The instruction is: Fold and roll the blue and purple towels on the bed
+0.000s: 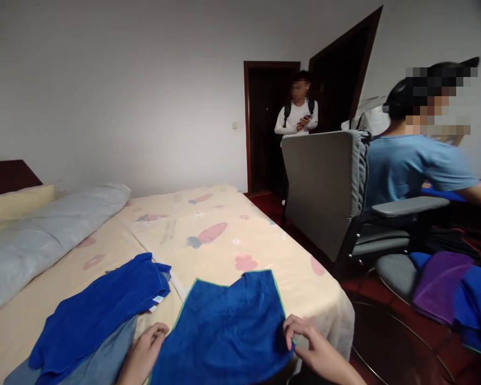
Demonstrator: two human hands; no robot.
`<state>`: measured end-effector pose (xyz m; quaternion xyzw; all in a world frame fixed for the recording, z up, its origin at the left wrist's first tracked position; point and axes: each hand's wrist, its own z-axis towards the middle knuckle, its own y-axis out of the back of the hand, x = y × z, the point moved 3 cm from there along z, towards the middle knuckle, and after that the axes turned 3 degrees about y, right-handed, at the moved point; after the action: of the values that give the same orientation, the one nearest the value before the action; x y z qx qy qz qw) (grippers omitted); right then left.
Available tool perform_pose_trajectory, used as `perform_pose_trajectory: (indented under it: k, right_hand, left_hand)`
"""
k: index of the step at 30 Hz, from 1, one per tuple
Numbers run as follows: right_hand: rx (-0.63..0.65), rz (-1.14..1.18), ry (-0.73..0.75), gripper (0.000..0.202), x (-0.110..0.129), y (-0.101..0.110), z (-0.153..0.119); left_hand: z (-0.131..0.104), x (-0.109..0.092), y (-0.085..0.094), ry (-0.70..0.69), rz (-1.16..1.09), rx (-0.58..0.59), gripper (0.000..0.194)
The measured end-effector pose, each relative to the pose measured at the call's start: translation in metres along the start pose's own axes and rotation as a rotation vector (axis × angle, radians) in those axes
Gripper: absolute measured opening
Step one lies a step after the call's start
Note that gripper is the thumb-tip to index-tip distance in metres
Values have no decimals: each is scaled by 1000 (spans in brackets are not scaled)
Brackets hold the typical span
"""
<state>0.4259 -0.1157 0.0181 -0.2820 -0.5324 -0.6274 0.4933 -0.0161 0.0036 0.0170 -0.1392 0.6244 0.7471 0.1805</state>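
A blue cloth with a green edge [228, 326] lies spread at the near edge of the bed, its lower part running out of view. My right hand [307, 339] pinches its right edge between thumb and fingers. At the cloth's left edge is my left hand [148, 347], fingers curled together; whether it grips the edge is too small to tell. To the left, a folded blue cloth [100, 310] with a white tag rests on a grey-blue cloth [108, 353].
The bed [208, 214] has a patterned sheet. A grey pillow [64, 224] lies at left. On the right, a person in blue [409, 166] sits in a grey chair [320, 187], near purple cloth [441, 283]. Another person [296, 120] stands by the doorway.
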Motion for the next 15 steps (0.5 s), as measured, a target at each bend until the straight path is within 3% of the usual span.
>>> perform_pose_trajectory:
  k: [2, 4, 6, 9, 11, 13, 15]
  right_hand:
    - [-43, -11, 16, 23, -10, 7, 13]
    - [-222, -69, -19, 21, -20, 19, 41]
    - [-413, -225, -186, 26, -32, 33, 74]
    - [-432, -306, -286, 29, -44, 38, 117]
    - [-402, -328, -300, 22, -47, 36, 132]
    - [-382, -344, -285, 16, -45, 32, 138]
    - [-377, -345, -233, 18, -39, 30, 135]
  left_hand:
    - [18, -23, 1, -75, -68, 67, 31]
    - [45, -52, -4, -157, -99, 83, 37]
    - [74, -78, -17, -179, -110, 110, 46]
    - [109, -103, -44, -172, -121, 183, 49]
    - [119, -111, -56, -181, -127, 220, 41]
    - [119, -112, -58, -214, -140, 224, 30]
    - [112, -109, -48, -254, -162, 187, 28]
